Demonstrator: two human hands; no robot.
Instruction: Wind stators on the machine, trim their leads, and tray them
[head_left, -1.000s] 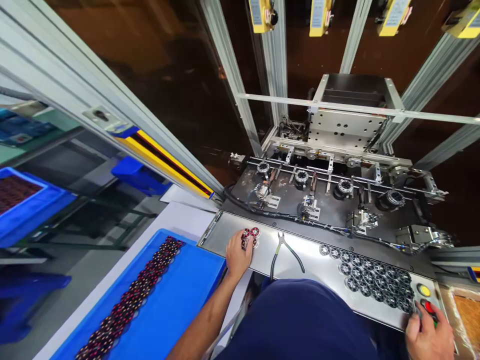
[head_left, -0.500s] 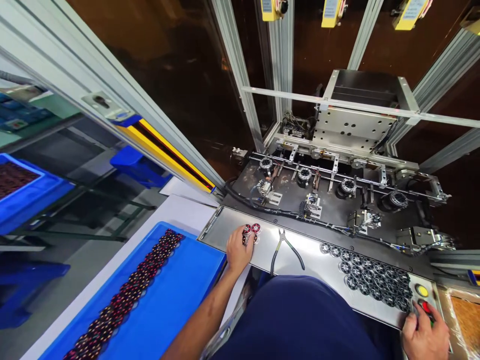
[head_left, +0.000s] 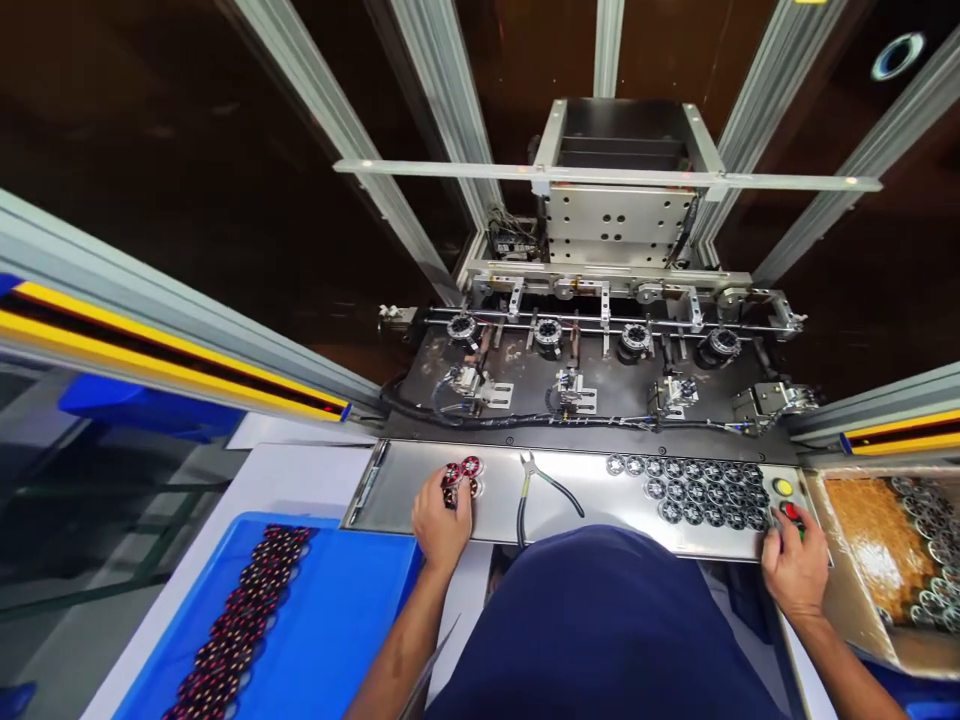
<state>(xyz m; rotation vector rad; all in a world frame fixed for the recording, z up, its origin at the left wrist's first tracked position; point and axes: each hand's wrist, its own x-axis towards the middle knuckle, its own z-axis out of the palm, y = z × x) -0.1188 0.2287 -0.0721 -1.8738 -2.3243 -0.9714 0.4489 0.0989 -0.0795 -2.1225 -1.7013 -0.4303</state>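
Note:
My left hand (head_left: 442, 527) curls its thumb and fingers around small round red-and-black parts (head_left: 470, 467) lying on the steel ledge. The fingers partly cover them, and the parts have spoked, wheel-like centres. My right hand (head_left: 796, 563) is at the ledge's right end, fingers apart, with a fingertip by the red button (head_left: 790, 511). A yellow button (head_left: 783, 487) sits just above it. Between my hands lies a pair of cutting pliers (head_left: 541, 490), jaws pointing away from me. Rows of round black-and-silver parts (head_left: 695, 492) cover the ledge left of my right hand.
A blue tray (head_left: 337, 620) at the left holds overlapping rows of red-and-black parts. At the right, a cardboard box (head_left: 859, 630) contains more round metal parts. Behind the ledge stands a machine with several round fixtures (head_left: 549, 336), framed by aluminium posts and yellow-edged side bars (head_left: 172, 355).
The view has swung to the right, so the box at the right shows more fully. My left hand stays at the red-and-black parts, and my right hand stays at the buttons.

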